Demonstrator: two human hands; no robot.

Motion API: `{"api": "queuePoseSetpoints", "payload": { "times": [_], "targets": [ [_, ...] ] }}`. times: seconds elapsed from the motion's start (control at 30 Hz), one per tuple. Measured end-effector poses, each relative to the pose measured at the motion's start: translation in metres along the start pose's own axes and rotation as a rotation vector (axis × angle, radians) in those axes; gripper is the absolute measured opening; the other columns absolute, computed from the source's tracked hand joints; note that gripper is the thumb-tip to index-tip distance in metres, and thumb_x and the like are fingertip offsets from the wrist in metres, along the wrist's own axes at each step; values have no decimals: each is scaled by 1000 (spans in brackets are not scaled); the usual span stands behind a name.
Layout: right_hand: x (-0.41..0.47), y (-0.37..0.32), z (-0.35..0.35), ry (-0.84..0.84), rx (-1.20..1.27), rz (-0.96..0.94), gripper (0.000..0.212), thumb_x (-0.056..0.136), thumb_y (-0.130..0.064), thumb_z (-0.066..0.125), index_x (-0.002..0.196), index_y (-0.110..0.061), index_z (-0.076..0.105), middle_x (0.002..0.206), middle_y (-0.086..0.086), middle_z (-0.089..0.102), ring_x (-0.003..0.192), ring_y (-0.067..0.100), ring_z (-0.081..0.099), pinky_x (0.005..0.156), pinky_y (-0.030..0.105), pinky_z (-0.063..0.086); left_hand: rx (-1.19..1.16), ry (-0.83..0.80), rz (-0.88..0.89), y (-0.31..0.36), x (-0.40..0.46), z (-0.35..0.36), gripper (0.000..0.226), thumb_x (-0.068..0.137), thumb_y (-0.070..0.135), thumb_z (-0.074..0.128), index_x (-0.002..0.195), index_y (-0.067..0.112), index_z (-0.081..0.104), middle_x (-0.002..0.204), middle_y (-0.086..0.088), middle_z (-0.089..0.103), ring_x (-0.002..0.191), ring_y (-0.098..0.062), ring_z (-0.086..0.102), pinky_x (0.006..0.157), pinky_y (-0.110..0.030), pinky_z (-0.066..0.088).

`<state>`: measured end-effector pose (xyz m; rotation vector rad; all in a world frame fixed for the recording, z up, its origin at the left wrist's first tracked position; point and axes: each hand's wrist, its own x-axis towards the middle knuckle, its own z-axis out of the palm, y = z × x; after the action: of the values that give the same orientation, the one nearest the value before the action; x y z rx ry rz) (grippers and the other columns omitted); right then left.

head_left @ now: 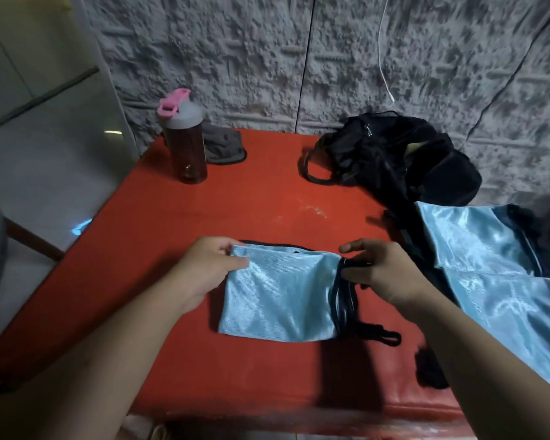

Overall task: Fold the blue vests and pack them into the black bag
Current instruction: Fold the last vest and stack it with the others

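Note:
A folded light-blue vest (278, 296) with black trim lies on the red table (235, 198) in front of me. My left hand (210, 268) pinches its upper left corner. My right hand (381, 271) grips the black straps at its upper right edge; more black strap trails off toward the lower right. A second blue vest (496, 274) lies spread out at the right, hanging over the table's edge. The black bag (404, 157) sits slumped at the back right, its top open.
A dark bottle (185, 141) with a grey lid and pink cap stands at the back left, a grey cloth (224, 147) behind it. A textured grey wall rises behind the table. A white cable (383, 58) hangs down the wall. Tiled floor lies left.

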<state>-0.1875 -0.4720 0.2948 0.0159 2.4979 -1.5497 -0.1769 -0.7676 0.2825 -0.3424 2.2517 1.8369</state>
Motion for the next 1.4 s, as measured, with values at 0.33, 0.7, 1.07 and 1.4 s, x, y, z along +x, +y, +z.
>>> {"api": "queuePoseSetpoints", "payload": {
  "times": [0.33,0.7,1.07,1.4],
  "targets": [
    [35,16,16,170,64,61,33,80,4,79,106,-13,72,77,5,74,53,4,63,50,15,46,-178,44,-88,-12,20,-1,24,91,0,66,108,17,70,101,-17,73,76,-16,69,67,-27,48],
    [46,24,29,298,7,116,33,79,-5,79,106,-24,74,79,-4,76,71,22,74,66,40,63,140,45,9,-31,19,-6,49,80,-6,63,97,39,74,64,-5,56,61,-20,45,63,-33,36],
    [46,21,27,420,-55,150,39,78,-22,86,115,-21,73,90,-5,72,80,10,69,72,27,57,319,60,150,-33,14,1,60,86,-4,67,135,29,62,140,35,44,68,-13,67,67,-9,46],
    [44,18,30,449,-103,169,48,78,-27,85,123,-19,70,97,-2,70,84,10,65,73,25,55,624,-10,133,-32,3,2,87,79,-4,71,148,42,44,167,18,2,140,-20,42,110,-35,44]
  ]
}}
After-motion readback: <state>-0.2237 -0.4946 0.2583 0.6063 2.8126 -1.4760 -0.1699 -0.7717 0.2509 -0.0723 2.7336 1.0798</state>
